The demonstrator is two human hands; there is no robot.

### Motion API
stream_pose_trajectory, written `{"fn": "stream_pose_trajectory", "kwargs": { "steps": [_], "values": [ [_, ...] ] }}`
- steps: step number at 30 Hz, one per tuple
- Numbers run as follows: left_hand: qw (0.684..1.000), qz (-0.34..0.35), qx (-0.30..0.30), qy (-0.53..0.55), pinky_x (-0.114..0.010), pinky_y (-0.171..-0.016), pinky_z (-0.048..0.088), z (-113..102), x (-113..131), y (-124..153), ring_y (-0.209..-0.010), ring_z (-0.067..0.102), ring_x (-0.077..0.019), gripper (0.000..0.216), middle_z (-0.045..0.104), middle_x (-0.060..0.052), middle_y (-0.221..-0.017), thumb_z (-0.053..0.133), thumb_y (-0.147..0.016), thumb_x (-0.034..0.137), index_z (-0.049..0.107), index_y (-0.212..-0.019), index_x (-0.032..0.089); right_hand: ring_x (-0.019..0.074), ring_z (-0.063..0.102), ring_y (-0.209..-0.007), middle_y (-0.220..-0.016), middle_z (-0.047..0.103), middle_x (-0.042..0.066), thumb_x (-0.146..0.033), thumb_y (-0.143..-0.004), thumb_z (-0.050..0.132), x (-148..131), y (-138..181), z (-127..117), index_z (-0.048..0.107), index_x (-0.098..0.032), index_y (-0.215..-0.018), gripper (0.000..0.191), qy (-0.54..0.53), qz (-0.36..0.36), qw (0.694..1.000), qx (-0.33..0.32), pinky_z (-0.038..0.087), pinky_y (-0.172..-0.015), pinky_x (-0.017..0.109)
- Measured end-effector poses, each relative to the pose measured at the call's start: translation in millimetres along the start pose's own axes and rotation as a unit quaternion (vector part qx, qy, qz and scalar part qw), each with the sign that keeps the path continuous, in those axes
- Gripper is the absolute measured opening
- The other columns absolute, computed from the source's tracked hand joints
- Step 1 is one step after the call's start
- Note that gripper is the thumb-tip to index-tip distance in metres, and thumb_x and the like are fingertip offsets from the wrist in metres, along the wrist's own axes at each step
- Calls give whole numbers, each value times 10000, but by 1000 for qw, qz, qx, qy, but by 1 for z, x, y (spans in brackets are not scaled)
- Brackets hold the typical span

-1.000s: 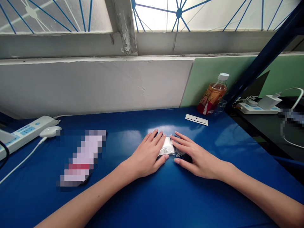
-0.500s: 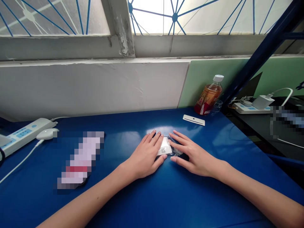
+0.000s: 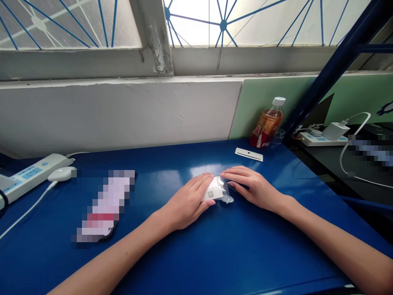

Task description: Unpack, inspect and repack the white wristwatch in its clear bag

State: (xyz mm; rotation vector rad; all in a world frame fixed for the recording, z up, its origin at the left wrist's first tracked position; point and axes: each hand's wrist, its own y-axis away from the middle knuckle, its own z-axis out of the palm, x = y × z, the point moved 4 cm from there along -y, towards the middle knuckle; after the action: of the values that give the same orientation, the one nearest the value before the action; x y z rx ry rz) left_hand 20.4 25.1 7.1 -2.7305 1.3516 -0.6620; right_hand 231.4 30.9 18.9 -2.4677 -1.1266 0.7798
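Near the middle of the blue table, my left hand (image 3: 190,201) is closed around a small white packet (image 3: 212,192) with a square printed code on its face. Its fingers lie over the far side and its thumb rests along the near edge. A crumpled clear plastic bag (image 3: 226,195) sticks out from the packet's right end. My right hand (image 3: 253,185) holds the bag's upper right edge lightly, fingers along the top and thumb just below. Part of the packet is hidden under the left fingers.
A phone-like object (image 3: 107,205), blurred out, lies left on the blue table (image 3: 172,262). Beyond it are a power strip (image 3: 37,174) and a white charger (image 3: 62,173). A flat white strip (image 3: 249,154) lies before a drink bottle (image 3: 267,127). A blue metal post (image 3: 331,71) rises at right.
The packet's printed face is tilted more towards me. My right hand has drawn its spread fingers together and moved slightly right and up, uncovering more of the plastic bag.
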Motion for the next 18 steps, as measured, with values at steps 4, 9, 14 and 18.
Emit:
{"fn": "stream_pose_trajectory", "kwargs": {
  "steps": [4,9,14,18],
  "values": [
    [999,40,-2,0,-490,-1172,325,-2,4,0,-1447,336,-295,599,388,-179,-1544,319,-1043,484,260,-1527,138,218,677,-892,-980,722,107,-163,-949,574,-3,-1,-8,716,-169,-1072,188,-23,-21,998,48,565,-785,361],
    [999,3,28,17,-484,-1179,316,-5,0,1,-1446,328,-295,618,389,-186,-1537,292,-1037,509,286,-1511,112,178,662,-786,-887,695,63,-174,-884,684,1,0,-19,737,-194,-947,85,-135,33,986,92,546,-709,310],
    [997,-32,56,50,-482,-1160,341,-6,-5,3,-1415,375,-289,609,427,-169,-1511,220,-1043,523,309,-1499,130,158,618,-713,-765,682,15,-268,-844,736,5,-3,-29,728,-222,-784,76,-270,154,938,152,509,-672,284],
    [995,-37,67,61,-477,-1151,355,-7,-4,4,-1400,395,-299,613,431,-179,-1504,248,-1039,521,298,-1501,120,149,595,-679,-729,676,15,-359,-828,743,14,-3,-25,736,-213,-751,165,-346,258,888,156,492,-631,267]
  ]
}}
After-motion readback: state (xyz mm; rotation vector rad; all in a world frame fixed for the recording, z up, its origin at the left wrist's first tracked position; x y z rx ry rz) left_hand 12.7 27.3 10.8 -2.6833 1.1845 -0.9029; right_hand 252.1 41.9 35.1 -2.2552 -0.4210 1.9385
